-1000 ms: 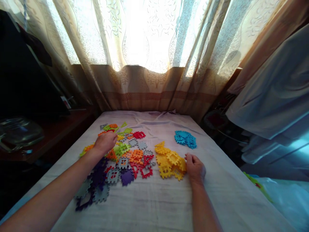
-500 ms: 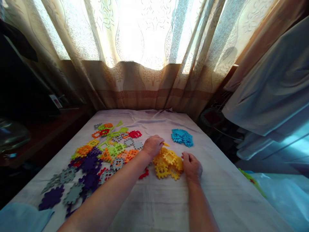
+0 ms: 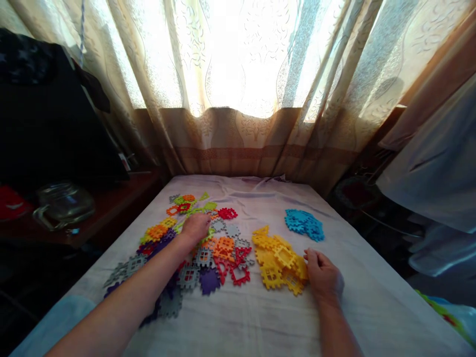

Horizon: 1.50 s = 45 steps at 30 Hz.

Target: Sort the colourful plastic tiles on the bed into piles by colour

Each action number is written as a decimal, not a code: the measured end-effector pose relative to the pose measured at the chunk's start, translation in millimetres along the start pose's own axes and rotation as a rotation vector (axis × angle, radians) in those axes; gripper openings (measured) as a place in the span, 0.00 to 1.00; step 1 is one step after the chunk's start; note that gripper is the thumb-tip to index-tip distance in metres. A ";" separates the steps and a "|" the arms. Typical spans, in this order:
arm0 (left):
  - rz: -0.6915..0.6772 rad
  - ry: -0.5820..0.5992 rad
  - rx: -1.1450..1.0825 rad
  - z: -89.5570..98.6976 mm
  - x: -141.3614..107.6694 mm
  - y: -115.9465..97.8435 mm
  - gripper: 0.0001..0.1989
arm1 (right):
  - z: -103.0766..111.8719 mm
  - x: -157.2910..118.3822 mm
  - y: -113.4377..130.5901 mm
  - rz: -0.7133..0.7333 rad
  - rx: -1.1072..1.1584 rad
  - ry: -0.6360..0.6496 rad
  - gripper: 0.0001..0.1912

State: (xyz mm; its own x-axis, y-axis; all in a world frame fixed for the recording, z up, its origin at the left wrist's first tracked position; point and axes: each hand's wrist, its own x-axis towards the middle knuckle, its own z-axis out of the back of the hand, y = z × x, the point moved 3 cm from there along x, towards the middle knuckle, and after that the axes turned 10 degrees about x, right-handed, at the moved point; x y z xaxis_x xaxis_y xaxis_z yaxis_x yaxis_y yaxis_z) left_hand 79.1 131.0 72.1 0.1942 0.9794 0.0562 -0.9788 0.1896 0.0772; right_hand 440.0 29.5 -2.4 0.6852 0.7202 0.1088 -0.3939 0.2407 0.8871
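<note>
Over the middle of a mixed heap of plastic interlocking tiles, my left hand (image 3: 196, 229) has its fingers bent down among lime-green (image 3: 210, 205) and grey pieces (image 3: 232, 230). Its fingertips are partly hidden, so anything in them cannot be made out. My right hand (image 3: 325, 276) rests on the sheet with fingers curled in, its thumb side against the edge of a yellow tile pile (image 3: 279, 259); nothing shows in it. A yellow triangular tile (image 3: 262, 230) lies at the far left edge of that pile. Blue tiles (image 3: 305, 224) form a separate pile behind.
Orange (image 3: 225, 245), red (image 3: 240, 275) and purple tiles (image 3: 209, 280) lie left of the yellow pile. A white sheet (image 3: 238, 322) covers the surface. A glass jug (image 3: 66, 206) stands on a dark side table. Patterned curtains (image 3: 238, 131) hang behind; clothes (image 3: 439, 163) hang at right.
My left hand has left the yellow pile, where it held a yellow triangular tile, and moved left over the mixed heap. That tile now lies on the yellow pile's edge. The view has turned left.
</note>
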 end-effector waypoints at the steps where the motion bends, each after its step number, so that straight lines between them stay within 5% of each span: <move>1: 0.044 0.019 0.033 -1.7 -1.4 17.3 0.11 | 0.2 0.1 -0.1 0.005 0.001 -0.005 0.23; 5: 0.115 0.112 0.112 -10.7 -6.2 56.2 0.08 | 0.1 -0.3 0.4 -0.014 0.001 0.006 0.22; 13: 0.095 0.153 0.098 -16.1 1.9 57.1 0.08 | 0.9 -2.2 6.2 -0.017 0.008 0.009 0.24; 24: 0.107 0.225 0.008 27.6 5.9 63.2 0.11 | -2.2 -0.8 0.7 0.031 0.013 -0.005 0.25; 27: 0.077 0.141 -0.021 45.3 3.4 35.1 0.13 | -2.5 -1.8 2.4 0.026 0.002 -0.003 0.26; 30: -0.072 0.077 -0.102 50.4 -0.7 -21.3 0.14 | -2.7 -2.4 2.6 0.027 0.003 -0.004 0.25; 34: -0.236 0.015 -0.175 36.9 -1.1 -102.4 0.12 | -2.9 -2.4 1.4 0.041 0.024 0.002 0.25; 37: -0.287 0.007 -0.207 21.9 5.0 -143.3 0.12 | -3.1 -1.8 1.2 0.039 0.025 0.012 0.25; 41: -0.315 0.006 -0.236 10.8 10.8 -169.1 0.12 | -2.6 -1.6 3.2 0.040 0.024 0.005 0.26; 45: -0.314 -0.006 -0.239 9.8 4.8 -164.6 0.13 | -1.6 -2.3 2.8 0.048 0.001 0.006 0.26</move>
State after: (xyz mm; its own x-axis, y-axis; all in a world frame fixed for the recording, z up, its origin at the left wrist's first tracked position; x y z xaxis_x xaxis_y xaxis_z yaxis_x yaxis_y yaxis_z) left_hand 241.8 103.8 69.4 0.4860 0.8709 0.0731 -0.8591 0.4914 -0.1428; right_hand 436.3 29.5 -0.9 0.6619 0.7346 0.1491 -0.4259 0.2049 0.8813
